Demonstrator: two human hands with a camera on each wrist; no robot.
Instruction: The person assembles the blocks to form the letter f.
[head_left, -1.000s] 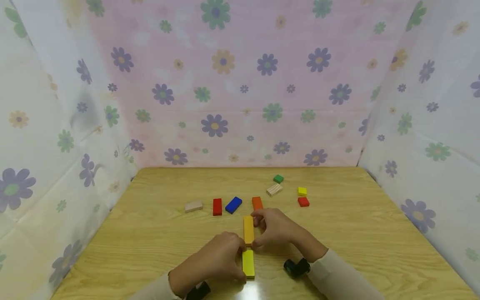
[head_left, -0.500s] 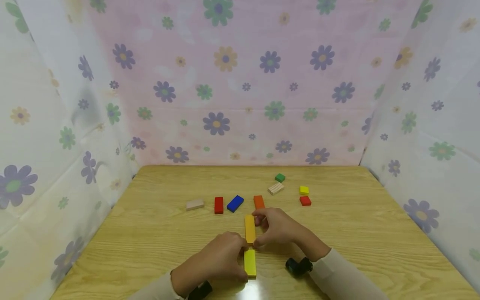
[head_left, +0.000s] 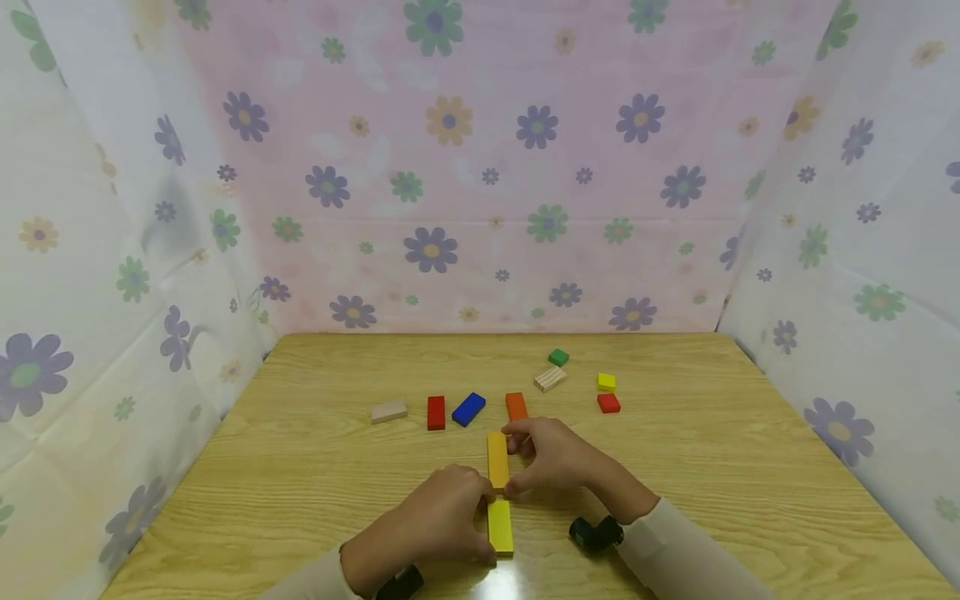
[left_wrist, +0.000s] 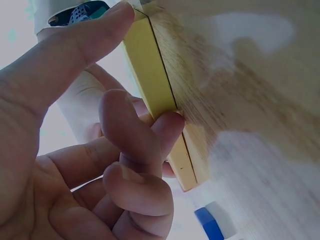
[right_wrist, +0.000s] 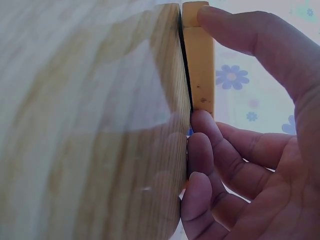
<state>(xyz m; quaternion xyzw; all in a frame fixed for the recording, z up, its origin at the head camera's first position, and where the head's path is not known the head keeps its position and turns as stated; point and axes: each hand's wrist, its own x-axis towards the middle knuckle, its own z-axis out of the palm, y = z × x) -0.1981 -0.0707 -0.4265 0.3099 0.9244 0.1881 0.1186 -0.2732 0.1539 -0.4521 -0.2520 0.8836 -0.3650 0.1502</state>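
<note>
A yellow block (head_left: 500, 528) lies flat on the table near its front, long side pointing away from me. My left hand (head_left: 448, 515) pinches it lengthwise, thumb on the near end and index finger at the far end, as the left wrist view shows. Just beyond, roughly in line, lies an amber block (head_left: 497, 461). My right hand (head_left: 553, 457) holds that one end to end, its thumb on the near end in the right wrist view. Fingertips of both hands meet around the junction, partly hiding any gap between the two blocks.
Farther back on the wooden table (head_left: 300, 500) lie a pale wood block (head_left: 388, 412), a red block (head_left: 436, 413), a blue block (head_left: 468, 409), an orange block (head_left: 516, 406), a striped wood block (head_left: 550, 379) and small green (head_left: 558, 357), yellow and red pieces. Flowered cloth surrounds it.
The yellow block has shifted very slightly to the right under the left hand. Both hands keep their holds, and the amber block stays in place; the head view wobbles a little.
</note>
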